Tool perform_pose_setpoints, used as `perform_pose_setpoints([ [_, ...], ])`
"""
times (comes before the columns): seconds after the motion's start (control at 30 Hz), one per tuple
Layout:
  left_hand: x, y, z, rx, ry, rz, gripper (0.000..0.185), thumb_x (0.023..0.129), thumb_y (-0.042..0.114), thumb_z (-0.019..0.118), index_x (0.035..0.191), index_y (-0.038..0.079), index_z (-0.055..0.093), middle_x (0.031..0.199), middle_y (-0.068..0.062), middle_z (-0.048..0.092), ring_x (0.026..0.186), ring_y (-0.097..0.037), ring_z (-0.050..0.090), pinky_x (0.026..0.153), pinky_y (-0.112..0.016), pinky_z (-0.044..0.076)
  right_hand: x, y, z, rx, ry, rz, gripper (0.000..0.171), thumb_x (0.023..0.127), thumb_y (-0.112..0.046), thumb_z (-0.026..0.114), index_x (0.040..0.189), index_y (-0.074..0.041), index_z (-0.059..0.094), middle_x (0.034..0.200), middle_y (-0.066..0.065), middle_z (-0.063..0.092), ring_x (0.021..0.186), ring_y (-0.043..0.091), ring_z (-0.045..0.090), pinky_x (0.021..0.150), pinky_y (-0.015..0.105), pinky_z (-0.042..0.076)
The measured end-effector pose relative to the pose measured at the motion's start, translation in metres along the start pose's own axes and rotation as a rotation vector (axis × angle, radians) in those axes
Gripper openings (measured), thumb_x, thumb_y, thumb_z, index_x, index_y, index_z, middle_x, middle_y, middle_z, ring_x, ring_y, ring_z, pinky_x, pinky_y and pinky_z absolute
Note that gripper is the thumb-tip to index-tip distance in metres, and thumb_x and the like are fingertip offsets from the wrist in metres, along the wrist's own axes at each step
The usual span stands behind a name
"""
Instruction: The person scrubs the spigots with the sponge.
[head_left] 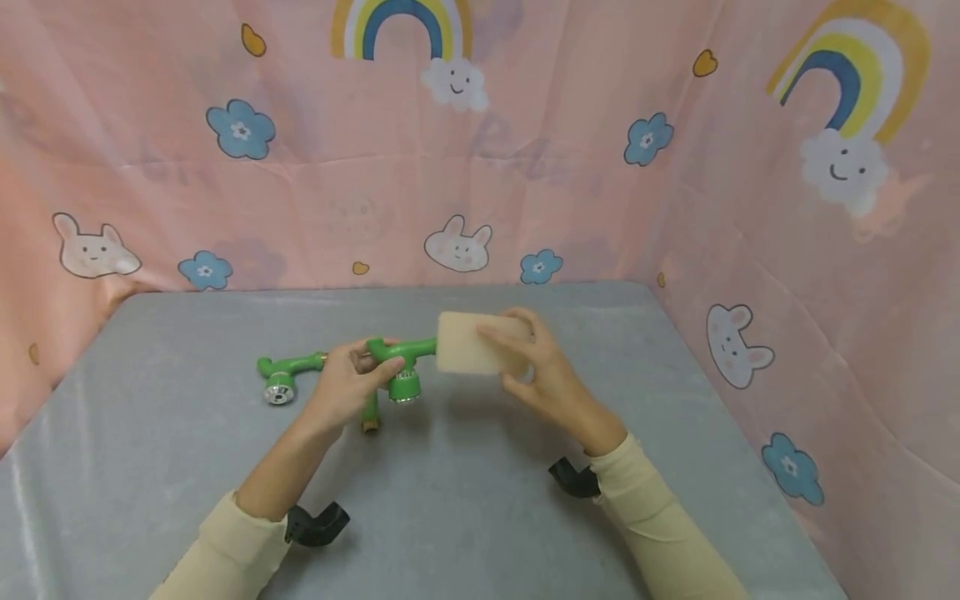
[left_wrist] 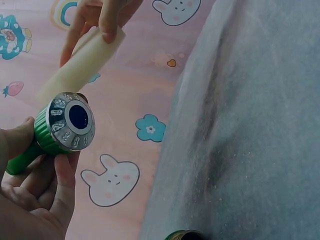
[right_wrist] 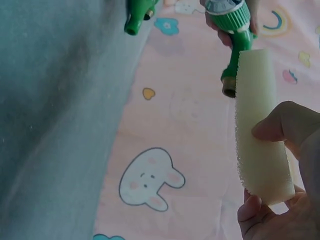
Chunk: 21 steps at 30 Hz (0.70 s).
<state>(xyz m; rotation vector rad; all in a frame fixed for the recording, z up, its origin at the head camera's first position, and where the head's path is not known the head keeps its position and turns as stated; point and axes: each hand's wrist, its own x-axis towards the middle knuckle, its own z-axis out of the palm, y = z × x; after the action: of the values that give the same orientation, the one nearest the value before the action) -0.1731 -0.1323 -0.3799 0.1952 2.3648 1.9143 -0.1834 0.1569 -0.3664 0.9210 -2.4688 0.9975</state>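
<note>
My left hand (head_left: 347, 385) grips a green tap (head_left: 417, 348) above the table, thumb in front of the body. Its round knob (left_wrist: 70, 122) has a silver ribbed face, turned toward the left wrist camera. My right hand (head_left: 551, 375) pinches a thick cream sponge (head_left: 468, 343) between thumb and fingers. The sponge stands at the tap's pipe end and hides part of it in the head view. In the right wrist view the sponge (right_wrist: 262, 120) overlaps the brown-rimmed pipe mouth (right_wrist: 229, 87); whether they touch, I cannot tell.
A second green tap (head_left: 288, 368) lies on the grey table (head_left: 465, 517), left of my left hand. Another green fitting (head_left: 370, 414) with a brass end shows below that hand, partly hidden. Black curved pieces (head_left: 318, 525) stick out at both wrists. Pink printed cloth (head_left: 570, 208) stands behind.
</note>
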Motion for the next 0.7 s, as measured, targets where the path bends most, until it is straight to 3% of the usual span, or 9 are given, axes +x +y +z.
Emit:
perform_pose_setpoints([
  [0.3,0.003,-0.001,-0.004,-0.035,-0.009,-0.039,0.041,0.1,0.02,0.065,0.134,-0.003,0.059,0.107,-0.004,0.079,0.085,-0.001,0.068,0.079,-0.027,0.057,0.001,0.007,-0.013,0.013,-0.008,0.04,0.063,0.08,0.012,0.066,0.138,-0.01,0.062,0.142,0.024,0.041,0.127,0.043,0.044,0.09,0.053,0.053],
  [0.53,0.003,-0.003,-0.004,-0.023,-0.024,-0.017,0.04,0.1,0.017,0.065,0.134,-0.003,0.059,0.114,-0.012,0.077,0.088,-0.002,0.067,0.083,-0.028,0.056,0.001,0.013,-0.019,0.034,0.023,0.074,0.063,0.08,0.011,0.068,0.14,-0.01,0.061,0.145,0.022,0.039,0.127,0.041,0.043,0.09,0.052,0.052],
  [0.7,0.004,-0.007,-0.001,0.046,-0.073,0.055,0.037,0.098,0.015,0.067,0.132,-0.001,0.064,0.121,-0.018,0.073,0.101,-0.01,0.07,0.099,-0.036,0.052,0.001,0.011,-0.014,0.137,-0.001,0.089,0.064,0.085,0.002,0.07,0.146,-0.013,0.055,0.148,0.017,0.042,0.122,0.035,0.05,0.084,0.044,0.053],
])
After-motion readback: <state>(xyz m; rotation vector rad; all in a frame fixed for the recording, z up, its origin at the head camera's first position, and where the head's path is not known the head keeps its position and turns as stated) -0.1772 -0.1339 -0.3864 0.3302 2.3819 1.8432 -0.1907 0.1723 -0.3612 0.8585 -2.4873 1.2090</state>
